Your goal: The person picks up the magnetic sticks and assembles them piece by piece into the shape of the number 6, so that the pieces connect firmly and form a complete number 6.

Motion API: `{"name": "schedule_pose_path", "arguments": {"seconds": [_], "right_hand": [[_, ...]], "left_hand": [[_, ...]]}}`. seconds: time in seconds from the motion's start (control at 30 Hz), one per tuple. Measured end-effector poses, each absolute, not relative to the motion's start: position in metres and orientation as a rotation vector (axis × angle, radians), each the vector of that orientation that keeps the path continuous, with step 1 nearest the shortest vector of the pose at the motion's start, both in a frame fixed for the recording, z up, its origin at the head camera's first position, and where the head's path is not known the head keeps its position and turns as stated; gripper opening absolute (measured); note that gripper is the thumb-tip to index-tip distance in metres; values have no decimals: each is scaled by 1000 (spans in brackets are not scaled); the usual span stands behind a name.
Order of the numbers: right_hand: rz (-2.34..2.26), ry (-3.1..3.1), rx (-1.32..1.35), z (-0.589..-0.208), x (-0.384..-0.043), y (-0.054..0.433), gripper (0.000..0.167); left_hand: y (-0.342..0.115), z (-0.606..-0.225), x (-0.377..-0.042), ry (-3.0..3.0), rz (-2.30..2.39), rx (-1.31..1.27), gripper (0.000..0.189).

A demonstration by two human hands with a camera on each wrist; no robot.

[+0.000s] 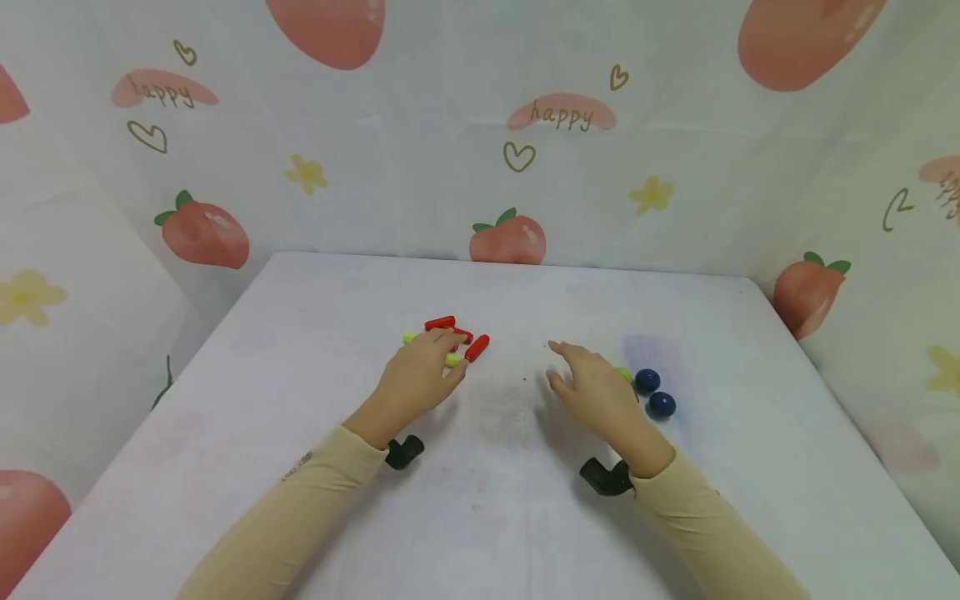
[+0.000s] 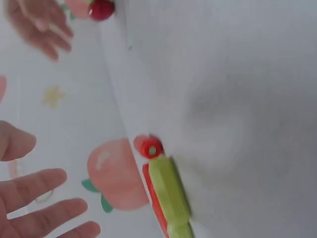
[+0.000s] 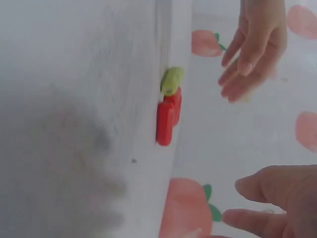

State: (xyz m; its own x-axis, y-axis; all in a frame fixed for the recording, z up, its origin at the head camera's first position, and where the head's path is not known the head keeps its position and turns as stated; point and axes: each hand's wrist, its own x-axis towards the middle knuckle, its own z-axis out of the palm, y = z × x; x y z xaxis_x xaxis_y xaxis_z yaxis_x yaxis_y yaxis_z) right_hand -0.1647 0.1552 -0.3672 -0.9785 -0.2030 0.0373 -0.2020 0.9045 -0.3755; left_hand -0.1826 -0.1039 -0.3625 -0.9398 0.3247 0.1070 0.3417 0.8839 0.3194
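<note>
My left hand (image 1: 417, 373) hovers over the left group of small pieces, its fingers loosely extended and gripping nothing. Around it lie several slim red pieces (image 1: 477, 347) and yellow-green ridged pieces (image 1: 453, 360), partly hidden by the hand. The left wrist view shows a yellow-green piece (image 2: 169, 191) beside a red one (image 2: 154, 198), below spread fingers (image 2: 44, 181). My right hand (image 1: 600, 393) is held above the table with thumb and fingers apart, holding nothing. Just right of it sit two dark blue balls (image 1: 648, 381); a green piece (image 1: 623, 373) is mostly covered by the hand.
The white table (image 1: 480, 517) carries both groups, with bare surface between them. A white cloth backdrop (image 1: 420, 167) printed with peaches, flowers and hearts stands behind and at both sides. A round red piece (image 2: 101, 9) shows near the right hand in the left wrist view.
</note>
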Motion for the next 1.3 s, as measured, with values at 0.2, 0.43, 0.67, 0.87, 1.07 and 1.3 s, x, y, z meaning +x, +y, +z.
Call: {"name": "schedule_pose_path", "arguments": {"seconds": [0.2, 0.43, 0.67, 0.87, 1.07, 1.3], "right_hand": [[-929, 3004, -213, -360, -162, 179, 44], [-1291, 2955, -276, -368, -161, 208, 35], [-1361, 2906, -347, -379, -158, 225, 35], [-1257, 2894, -396, -381, -159, 232, 34], [-1180, 2872, -458, -385, -162, 239, 31], [-1107, 2879, -517, -389, -165, 243, 33]], "left_hand": [[-121, -357, -187, -3013, -869, -350, 37], [-134, -370, -200, -2972, -1251, -242, 34], [-139, -382, -212, -3002, -1396, -193, 32], [-141, -385, -220, -3055, -1372, -158, 32], [-143, -388, -227, -3116, -1350, -113, 33], [-142, -389, -231, -3169, -1287, -84, 34]]}}
